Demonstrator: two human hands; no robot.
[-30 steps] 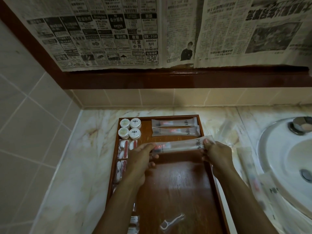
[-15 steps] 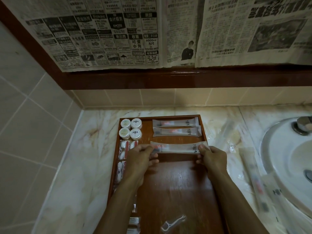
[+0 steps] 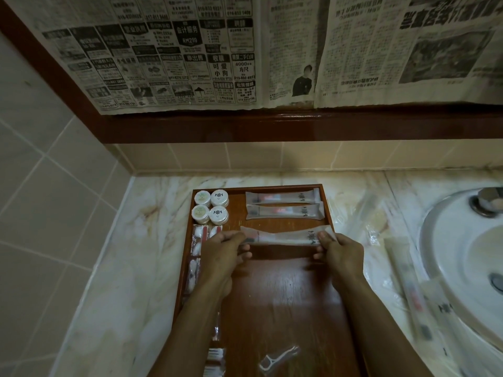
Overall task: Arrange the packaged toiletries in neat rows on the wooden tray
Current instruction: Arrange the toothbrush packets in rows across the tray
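Observation:
A wooden tray [image 3: 275, 300] lies on the marble counter. Two long frosted toothbrush packets [image 3: 283, 197] [image 3: 284, 211] lie in a row at its far right. A third long packet [image 3: 283, 237] is held level just below them: my left hand [image 3: 223, 254] pinches its left end, my right hand [image 3: 341, 254] pinches its right end. Several round white jars [image 3: 211, 206] stand at the tray's far left corner. Small packets with cotton items [image 3: 197, 240] line the left edge. A packaged floss pick [image 3: 277, 359] lies near the tray's front.
More clear-wrapped packets [image 3: 408, 284] lie loose on the counter [image 3: 122, 268] right of the tray, beside the white sink [image 3: 462, 268]. A tiled wall stands at left; newspaper covers the wall above a dark wooden ledge [image 3: 299, 126].
Both hands have lowered the third packet from a tilt to level, bringing it down closer to the tray below the two placed packets.

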